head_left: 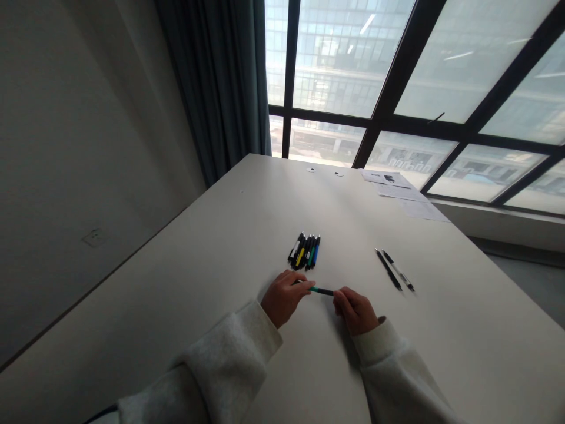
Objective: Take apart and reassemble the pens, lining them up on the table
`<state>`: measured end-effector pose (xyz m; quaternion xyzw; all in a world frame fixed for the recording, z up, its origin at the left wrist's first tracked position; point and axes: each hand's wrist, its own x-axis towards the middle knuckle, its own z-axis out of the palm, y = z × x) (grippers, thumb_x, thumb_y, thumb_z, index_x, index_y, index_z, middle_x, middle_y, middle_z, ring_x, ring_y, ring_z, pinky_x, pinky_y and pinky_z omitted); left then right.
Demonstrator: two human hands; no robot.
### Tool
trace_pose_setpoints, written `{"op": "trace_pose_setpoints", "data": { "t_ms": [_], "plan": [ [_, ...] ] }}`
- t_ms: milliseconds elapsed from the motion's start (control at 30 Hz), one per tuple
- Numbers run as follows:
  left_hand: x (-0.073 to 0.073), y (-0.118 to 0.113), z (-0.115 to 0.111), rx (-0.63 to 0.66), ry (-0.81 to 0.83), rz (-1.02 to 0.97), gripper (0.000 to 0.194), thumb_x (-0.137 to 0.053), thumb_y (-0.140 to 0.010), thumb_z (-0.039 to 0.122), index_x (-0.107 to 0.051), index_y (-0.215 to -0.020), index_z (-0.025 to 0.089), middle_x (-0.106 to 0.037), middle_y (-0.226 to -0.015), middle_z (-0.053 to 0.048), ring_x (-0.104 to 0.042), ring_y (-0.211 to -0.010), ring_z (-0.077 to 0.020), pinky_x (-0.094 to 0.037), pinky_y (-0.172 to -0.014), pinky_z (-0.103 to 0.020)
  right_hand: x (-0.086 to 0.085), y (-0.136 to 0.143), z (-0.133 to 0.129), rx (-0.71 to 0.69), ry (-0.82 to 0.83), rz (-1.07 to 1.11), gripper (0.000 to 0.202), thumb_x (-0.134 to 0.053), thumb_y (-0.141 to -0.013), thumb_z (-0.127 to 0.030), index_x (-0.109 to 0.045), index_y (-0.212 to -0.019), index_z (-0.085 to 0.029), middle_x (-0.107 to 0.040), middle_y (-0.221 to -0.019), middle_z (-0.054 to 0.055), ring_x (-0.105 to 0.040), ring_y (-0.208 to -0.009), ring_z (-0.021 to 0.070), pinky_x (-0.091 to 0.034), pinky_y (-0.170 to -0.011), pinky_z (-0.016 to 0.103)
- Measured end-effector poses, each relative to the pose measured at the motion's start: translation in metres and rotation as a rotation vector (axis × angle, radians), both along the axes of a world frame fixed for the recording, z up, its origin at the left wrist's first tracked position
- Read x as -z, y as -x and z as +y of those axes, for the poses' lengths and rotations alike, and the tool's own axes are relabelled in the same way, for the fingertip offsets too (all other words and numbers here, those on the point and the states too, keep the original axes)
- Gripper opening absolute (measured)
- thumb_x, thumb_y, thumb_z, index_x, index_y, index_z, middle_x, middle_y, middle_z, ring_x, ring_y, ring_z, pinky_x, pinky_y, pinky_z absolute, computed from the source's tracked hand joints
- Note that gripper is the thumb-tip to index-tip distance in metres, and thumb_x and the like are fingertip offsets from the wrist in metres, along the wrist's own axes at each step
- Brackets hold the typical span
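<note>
Between my two hands a green and black pen [322, 290] is held nearly level above the white table. My left hand [286, 294] is closed on its left end, and my right hand [355, 309] pinches the right end. Just beyond my left hand lies a row of several pens [305, 251], mostly black, with white, yellow, green and blue parts. Off to the right of my right hand, a black pen [389, 270] and a pen with a clear or white barrel [399, 271] lie side by side, slanting. Both ends of the held pen are hidden by my fingers.
The white table [212, 277] reaches to a window [353, 65] at the back. Sheets of paper [397, 191] lie at its far right edge. Two small round fittings [311, 169] sit near the far edge. A dark curtain [220, 88] hangs at the back left, beside a wall.
</note>
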<state>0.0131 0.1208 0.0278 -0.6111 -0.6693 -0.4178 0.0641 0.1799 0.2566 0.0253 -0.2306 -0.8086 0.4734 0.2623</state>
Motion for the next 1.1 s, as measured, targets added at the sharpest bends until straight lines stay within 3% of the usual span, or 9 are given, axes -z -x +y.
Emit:
{"op": "trace_pose_setpoints", "data": {
  "t_ms": [267,367,533,667,800,867,967,1033,1100],
  "plan": [
    [0.009,0.000,0.002,0.014,0.086,-0.023,0.024,-0.048,-0.094,0.018,-0.061,-0.115,0.017,-0.068,-0.096,-0.007,-0.062,-0.088,-0.0181,-0.054,-0.081,-0.035,0.003,0.005,0.009,0.270,0.523,0.285,0.038,-0.066,-0.076,-0.056,-0.057,-0.079,-0.019,-0.059,-0.056,-0.003,-0.045,-0.035,0.0079,-0.031,-0.028,0.017],
    [0.014,0.000,0.003,0.049,0.125,0.039,0.025,-0.049,-0.094,0.019,-0.061,-0.116,0.016,-0.070,-0.094,-0.006,-0.063,-0.084,-0.0183,-0.054,-0.077,-0.034,0.002,0.007,0.013,0.323,0.612,0.366,0.041,-0.072,-0.070,-0.055,-0.058,-0.080,-0.018,-0.065,-0.071,0.001,-0.053,-0.040,0.0091,-0.035,-0.027,0.017],
    [0.015,-0.004,0.004,0.066,0.158,0.125,0.027,-0.047,-0.096,0.022,-0.059,-0.118,0.014,-0.071,-0.087,-0.006,-0.064,-0.076,-0.0176,-0.050,-0.069,-0.031,-0.002,0.005,0.010,0.272,0.672,0.342,0.037,-0.079,-0.066,-0.045,-0.063,-0.085,-0.018,-0.065,-0.065,0.001,-0.055,-0.044,0.0110,-0.038,-0.030,0.017],
    [0.010,-0.009,0.003,0.119,0.141,0.181,0.025,-0.050,-0.095,0.031,-0.063,-0.110,0.016,-0.070,-0.075,-0.003,-0.064,-0.067,-0.0156,-0.045,-0.064,-0.029,-0.001,0.005,-0.007,0.023,0.638,0.244,0.033,-0.081,-0.066,-0.037,-0.070,-0.089,-0.016,-0.064,-0.057,0.001,-0.051,-0.040,0.0098,-0.040,-0.032,0.019],
    [0.006,-0.010,0.002,0.133,0.146,0.180,0.027,-0.051,-0.093,0.039,-0.066,-0.089,0.016,-0.066,-0.066,-0.002,-0.062,-0.062,-0.0151,-0.043,-0.061,-0.029,0.004,0.011,-0.023,-0.139,0.566,0.303,0.024,-0.079,-0.069,-0.036,-0.073,-0.086,-0.020,-0.070,-0.088,0.007,-0.061,-0.059,0.0144,-0.050,-0.042,0.024],
    [0.005,-0.010,0.002,0.131,0.137,0.152,0.029,-0.052,-0.092,0.041,-0.066,-0.092,0.016,-0.068,-0.070,-0.003,-0.063,-0.066,-0.0158,-0.044,-0.064,-0.029,0.007,0.013,-0.021,-0.135,0.518,0.337,0.024,-0.075,-0.073,-0.038,-0.072,-0.088,-0.020,-0.070,-0.095,0.008,-0.065,-0.071,0.0178,-0.055,-0.054,0.028],
    [0.004,-0.009,0.001,0.117,0.102,0.065,0.036,-0.053,-0.090,0.045,-0.062,-0.108,0.016,-0.071,-0.082,-0.004,-0.064,-0.071,-0.0164,-0.047,-0.069,-0.030,0.011,0.009,0.002,0.043,0.418,0.348,0.028,-0.067,-0.079,-0.046,-0.066,-0.089,-0.020,-0.069,-0.091,0.008,-0.065,-0.082,0.0216,-0.056,-0.064,0.033],
    [0.003,-0.009,-0.001,0.096,0.101,0.003,0.038,-0.054,-0.090,0.045,-0.058,-0.114,0.015,-0.071,-0.087,-0.004,-0.063,-0.070,-0.0154,-0.049,-0.071,-0.031,0.014,0.000,0.028,0.251,0.267,0.278,0.035,-0.062,-0.080,-0.053,-0.060,-0.092,-0.020,-0.066,-0.082,0.005,-0.063,-0.069,0.0194,-0.053,-0.057,0.032],
    [0.002,-0.009,-0.002,0.076,0.120,-0.033,0.036,-0.054,-0.091,0.043,-0.058,-0.113,0.016,-0.070,-0.086,-0.003,-0.062,-0.065,-0.0143,-0.050,-0.070,-0.031,0.016,-0.012,0.056,0.468,0.028,0.063,0.046,-0.054,-0.082,-0.059,-0.060,-0.102,-0.018,-0.062,-0.070,0.003,-0.056,-0.052,0.0174,-0.047,-0.051,0.031]
  ]
}}
